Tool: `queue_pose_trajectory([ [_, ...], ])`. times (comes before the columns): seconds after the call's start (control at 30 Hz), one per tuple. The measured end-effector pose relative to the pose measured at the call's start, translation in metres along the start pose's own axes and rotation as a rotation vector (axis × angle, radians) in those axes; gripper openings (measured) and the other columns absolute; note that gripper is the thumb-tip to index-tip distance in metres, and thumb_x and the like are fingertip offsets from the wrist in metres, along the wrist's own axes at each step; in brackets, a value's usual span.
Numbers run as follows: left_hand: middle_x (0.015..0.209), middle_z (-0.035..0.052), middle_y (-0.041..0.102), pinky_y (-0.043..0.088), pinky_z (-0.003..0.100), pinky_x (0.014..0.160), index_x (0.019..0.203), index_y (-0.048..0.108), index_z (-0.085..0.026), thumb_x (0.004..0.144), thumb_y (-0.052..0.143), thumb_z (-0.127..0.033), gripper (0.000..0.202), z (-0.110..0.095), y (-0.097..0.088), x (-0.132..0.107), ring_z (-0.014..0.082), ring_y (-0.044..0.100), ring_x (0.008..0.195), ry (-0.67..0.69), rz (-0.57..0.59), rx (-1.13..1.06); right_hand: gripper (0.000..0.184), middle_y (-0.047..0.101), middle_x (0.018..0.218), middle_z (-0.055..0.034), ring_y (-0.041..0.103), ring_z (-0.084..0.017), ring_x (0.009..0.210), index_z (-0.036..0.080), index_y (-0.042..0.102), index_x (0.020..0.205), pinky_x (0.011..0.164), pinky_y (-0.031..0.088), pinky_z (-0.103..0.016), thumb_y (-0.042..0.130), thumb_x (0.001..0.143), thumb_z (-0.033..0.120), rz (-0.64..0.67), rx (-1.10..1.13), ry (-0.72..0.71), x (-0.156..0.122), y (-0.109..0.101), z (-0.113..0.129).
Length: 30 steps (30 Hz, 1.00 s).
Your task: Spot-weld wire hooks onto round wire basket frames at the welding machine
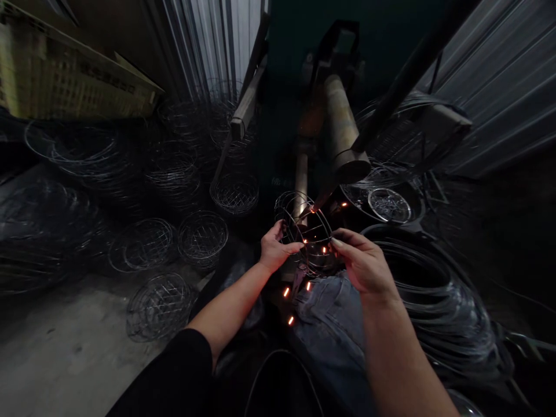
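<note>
Between my two hands is a round wire basket (pixel 321 223), held up at the tips of a spot welding machine. My left hand (pixel 275 249) grips its left side, thumb pointing inward. On the right side, my right hand (pixel 360 255) pinches the wire rim between thumb and fingers. The lower electrode arm (pixel 300 179) reaches into the basket, while the thick upper arm (pixel 343 121) slants down above it. A small orange glow shows where the upper tip meets the wire, and several bright sparks fall below the basket toward my lap.
Stacks of finished-looking wire baskets (pixel 202 237) cover the floor to the left, beneath a yellow plastic crate (pixel 78 75). A large bundle of wire rings (pixel 447 307) lies at right. Behind it stands a basin (pixel 417 211) with a round wire piece inside.
</note>
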<state>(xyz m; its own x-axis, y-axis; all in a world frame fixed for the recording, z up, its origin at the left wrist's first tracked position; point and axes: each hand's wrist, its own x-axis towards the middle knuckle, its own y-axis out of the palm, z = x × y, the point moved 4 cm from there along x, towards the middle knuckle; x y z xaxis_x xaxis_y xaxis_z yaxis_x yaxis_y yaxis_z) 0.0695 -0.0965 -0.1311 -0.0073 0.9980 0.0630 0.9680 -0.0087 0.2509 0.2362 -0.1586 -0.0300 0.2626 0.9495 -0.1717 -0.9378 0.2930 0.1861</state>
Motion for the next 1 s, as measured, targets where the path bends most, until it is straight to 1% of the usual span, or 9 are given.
queue_pose_trajectory([
  [0.07,0.115,0.0112,0.064,0.041,0.042,0.105,0.12,0.06,-0.01,0.044,0.089,-0.018,0.082,0.0,-0.001,0.0,0.0253,0.058,0.111,-0.025,-0.022,-0.01,0.033,0.07,0.072,-0.0012,0.061,-0.015,0.063,0.02,0.074,0.079,0.06,0.049,-0.027,0.087,0.05,0.03,0.006,0.004,0.02,-0.004,-0.006,-0.005],
  [0.17,0.115,0.0121,0.064,0.041,0.042,0.105,0.122,0.057,-0.008,0.042,0.09,-0.018,0.087,-0.002,-0.002,0.001,0.0259,0.057,0.111,-0.056,-0.034,-0.025,0.03,0.068,0.068,-0.0004,0.06,-0.013,0.062,0.02,0.074,0.072,0.06,0.048,-0.026,0.088,0.047,0.028,-0.046,0.009,-0.027,-0.004,-0.008,-0.004],
  [0.27,0.116,0.0147,0.063,0.044,0.043,0.101,0.126,0.054,-0.007,0.041,0.09,-0.019,0.094,-0.003,-0.001,0.005,0.0269,0.059,0.108,-0.119,-0.053,-0.062,0.03,0.067,0.066,-0.0004,0.058,-0.013,0.06,0.019,0.074,0.072,0.057,0.047,-0.025,0.088,0.047,0.027,-0.067,0.013,-0.049,0.004,0.002,0.003],
  [0.37,0.117,0.0172,0.061,0.045,0.043,0.1,0.127,0.053,-0.005,0.039,0.091,-0.019,0.096,-0.002,-0.001,0.01,0.0267,0.059,0.107,-0.153,-0.079,-0.088,0.033,0.066,0.063,-0.0001,0.058,-0.013,0.058,0.018,0.073,0.069,0.056,0.047,-0.026,0.089,0.041,0.026,-0.11,0.032,-0.044,0.013,0.011,0.008],
  [0.47,0.115,0.0152,0.063,0.045,0.041,0.1,0.125,0.055,-0.007,0.04,0.09,-0.018,0.092,-0.001,-0.001,0.011,0.0255,0.059,0.106,-0.149,-0.081,-0.092,0.033,0.066,0.063,0.0,0.057,-0.014,0.058,0.018,0.072,0.068,0.057,0.047,-0.027,0.088,0.04,0.026,-0.131,0.04,-0.056,0.017,0.015,0.009],
  [0.57,0.114,0.0134,0.063,0.047,0.04,0.098,0.122,0.057,-0.009,0.04,0.09,-0.018,0.089,0.002,0.001,0.008,0.0245,0.06,0.104,-0.176,-0.07,-0.086,0.033,0.065,0.062,0.0001,0.057,-0.014,0.057,0.019,0.072,0.069,0.056,0.047,-0.027,0.088,0.042,0.029,-0.116,0.026,-0.059,0.014,0.011,0.008],
  [0.73,0.105,0.0106,0.065,0.049,0.038,0.092,0.122,0.057,-0.009,0.041,0.09,-0.02,0.088,0.006,0.005,0.003,0.0204,0.061,0.095,-0.18,-0.041,-0.124,0.034,0.067,0.065,-0.0015,0.058,-0.014,0.059,0.019,0.073,0.073,0.057,0.048,-0.028,0.089,0.046,0.033,-0.007,-0.058,-0.003,0.007,-0.002,0.005],
  [0.9,0.107,0.01,0.064,0.049,0.036,0.092,0.125,0.055,-0.011,0.04,0.09,-0.02,0.092,0.008,0.003,0.004,0.0197,0.061,0.095,-0.18,-0.075,-0.123,0.032,0.066,0.063,-0.0015,0.057,-0.015,0.057,0.018,0.073,0.069,0.056,0.047,-0.029,0.088,0.044,0.033,-0.026,-0.074,-0.037,0.006,-0.009,0.003],
  [1.0,0.108,0.0099,0.064,0.049,0.036,0.092,0.125,0.055,-0.011,0.04,0.09,-0.021,0.093,0.006,0.003,0.005,0.02,0.06,0.096,-0.16,-0.07,-0.102,0.031,0.066,0.062,-0.0012,0.057,-0.014,0.057,0.018,0.074,0.068,0.057,0.047,-0.028,0.088,0.044,0.032,-0.042,-0.082,-0.054,0.007,-0.009,0.002],
])
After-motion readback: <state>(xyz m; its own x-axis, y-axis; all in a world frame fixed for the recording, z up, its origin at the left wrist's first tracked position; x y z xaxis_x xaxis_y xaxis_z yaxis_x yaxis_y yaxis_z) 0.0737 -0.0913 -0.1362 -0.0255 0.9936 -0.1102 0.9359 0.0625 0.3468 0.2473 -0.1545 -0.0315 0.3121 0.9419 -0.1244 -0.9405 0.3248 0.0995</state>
